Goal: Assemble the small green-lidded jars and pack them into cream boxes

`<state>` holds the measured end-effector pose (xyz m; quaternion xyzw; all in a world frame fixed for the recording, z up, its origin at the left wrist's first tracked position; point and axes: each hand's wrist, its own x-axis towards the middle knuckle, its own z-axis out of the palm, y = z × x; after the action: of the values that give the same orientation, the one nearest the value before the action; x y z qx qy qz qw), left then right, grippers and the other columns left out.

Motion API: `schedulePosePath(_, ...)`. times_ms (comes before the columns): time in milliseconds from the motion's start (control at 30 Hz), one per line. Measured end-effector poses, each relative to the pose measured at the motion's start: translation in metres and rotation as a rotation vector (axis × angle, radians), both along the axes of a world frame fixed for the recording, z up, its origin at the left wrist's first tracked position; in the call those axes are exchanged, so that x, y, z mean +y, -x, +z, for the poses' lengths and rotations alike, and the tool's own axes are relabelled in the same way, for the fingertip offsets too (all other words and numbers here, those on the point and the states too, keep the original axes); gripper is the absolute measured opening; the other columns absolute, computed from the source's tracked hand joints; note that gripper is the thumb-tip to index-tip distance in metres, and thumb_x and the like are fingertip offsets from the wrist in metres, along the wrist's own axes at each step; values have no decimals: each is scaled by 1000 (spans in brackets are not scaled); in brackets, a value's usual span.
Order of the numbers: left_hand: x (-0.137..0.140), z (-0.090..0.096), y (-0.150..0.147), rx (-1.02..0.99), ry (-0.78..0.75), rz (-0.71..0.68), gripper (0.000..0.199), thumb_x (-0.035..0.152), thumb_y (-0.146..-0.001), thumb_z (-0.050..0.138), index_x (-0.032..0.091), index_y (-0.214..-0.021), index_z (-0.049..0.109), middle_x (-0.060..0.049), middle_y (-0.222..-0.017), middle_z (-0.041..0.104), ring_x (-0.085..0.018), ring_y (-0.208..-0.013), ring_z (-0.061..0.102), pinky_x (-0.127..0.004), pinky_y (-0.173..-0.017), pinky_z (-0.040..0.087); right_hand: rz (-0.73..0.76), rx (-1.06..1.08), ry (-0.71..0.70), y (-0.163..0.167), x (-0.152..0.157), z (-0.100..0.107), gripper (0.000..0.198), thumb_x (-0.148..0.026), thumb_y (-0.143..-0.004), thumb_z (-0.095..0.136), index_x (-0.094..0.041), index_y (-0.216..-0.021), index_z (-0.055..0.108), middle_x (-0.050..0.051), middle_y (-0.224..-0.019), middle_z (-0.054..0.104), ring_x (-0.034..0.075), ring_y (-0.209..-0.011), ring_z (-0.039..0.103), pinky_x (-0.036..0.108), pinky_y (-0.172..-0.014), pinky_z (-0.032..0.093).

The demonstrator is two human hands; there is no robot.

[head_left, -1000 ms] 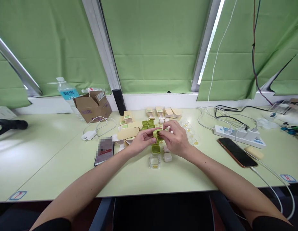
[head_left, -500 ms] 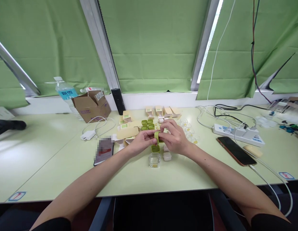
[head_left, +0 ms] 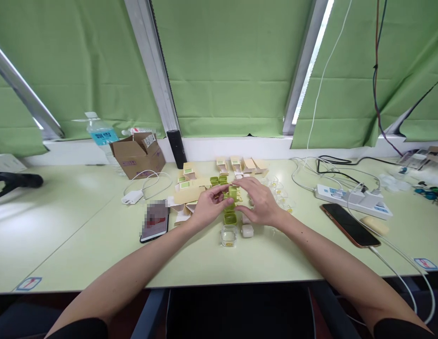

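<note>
My left hand (head_left: pixel 212 203) has its thumb and fingers around the left side of a small green case (head_left: pixel 233 192). Just to the right, my right hand (head_left: pixel 258 200) is open over the same case, thumb and fingers apart. Whether its fingertips touch the case is hard to tell. Below the hands is an open green case (head_left: pixel 230 218), and nearer to me a clear plastic case (head_left: pixel 229 236). A white rounded case (head_left: pixel 247 230) lies beside it. Behind my fingers stand more green cases (head_left: pixel 218 180), partly hidden.
Cream cardboard boxes (head_left: pixel 186 194) lie left of my hands, others along the back. Clear plastic pieces (head_left: pixel 280 190) spread to the right. A pixelated phone (head_left: pixel 155 221), a carton (head_left: pixel 139 157), a dark phone (head_left: pixel 349 225) and a power strip (head_left: pixel 353 200) with cables flank the work.
My right hand's fingers have opened and spread away from the green case, which they were gripping. My left hand stays at the case. The whole view has shifted slightly.
</note>
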<state>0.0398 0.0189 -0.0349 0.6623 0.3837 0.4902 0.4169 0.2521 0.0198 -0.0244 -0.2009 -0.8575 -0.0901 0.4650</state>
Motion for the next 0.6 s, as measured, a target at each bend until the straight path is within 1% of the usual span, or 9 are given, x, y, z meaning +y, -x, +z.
schedulePosePath(67, -2, -2, -2, -8, -23, -4, 58, 44, -75, 84, 14, -123, 73, -3, -87, 66, -14, -76, 55, -29, -72, 49, -28, -1, -28, 3, 2, -6, 50, -27, -94, 67, -21, -141, 50, 15, -121, 71, 33, -116, 67, 53, -93, 61)
schedulePosePath(133, -5, -2, -4, -68, -43, -19, 55, 44, -76, 84, 16, -122, 71, -5, -95, 67, -15, -80, 58, -29, -76, 51, -30, 31, -45, 5, 3, -9, 45, -22, -95, 64, -21, -138, 52, 14, -118, 72, 32, -115, 68, 52, -92, 61)
schedulePosePath(200, -6, 0, -6, -138, -59, -16, 47, 46, -78, 82, 17, -113, 70, -7, -100, 68, -17, -87, 62, -30, -81, 53, -36, 64, -49, 6, 4, -10, 44, -22, -94, 66, -21, -136, 53, 14, -116, 72, 32, -113, 68, 52, -91, 61)
schedulePosePath(233, -6, 0, -7, -153, -63, -10, 42, 47, -79, 80, 17, -107, 69, -7, -100, 69, -17, -88, 63, -31, -82, 54, -42, 76, -51, 6, 4, -10, 44, -23, -93, 67, -21, -135, 53, 14, -115, 72, 32, -111, 68, 52, -90, 61)
schedulePosePath(333, -6, 2, -8, -122, -60, -1, 34, 49, -82, 77, 17, -91, 66, -4, -89, 67, -16, -80, 62, -30, -77, 53, -59, 76, -55, 6, 3, -10, 44, -23, -92, 68, -21, -134, 54, 14, -115, 73, 32, -111, 68, 52, -90, 61)
schedulePosePath(467, -5, 5, -6, -69, -64, -13, 31, 46, -83, 76, 17, -85, 65, -1, -81, 64, -15, -74, 58, -28, -72, 49, -66, 40, -44, 7, 1, -11, 45, -21, -92, 67, -20, -135, 53, 13, -118, 73, 31, -116, 66, 50, -92, 61)
schedulePosePath(600, -3, 6, -2, -87, -6, -28, 35, 49, -84, 75, 17, -83, 63, 2, -71, 57, -12, -64, 51, -26, -63, 43, -100, 32, -20, 7, -2, -10, 43, -21, -90, 66, -21, -132, 56, 13, -115, 72, 32, -111, 66, 51, -88, 61)
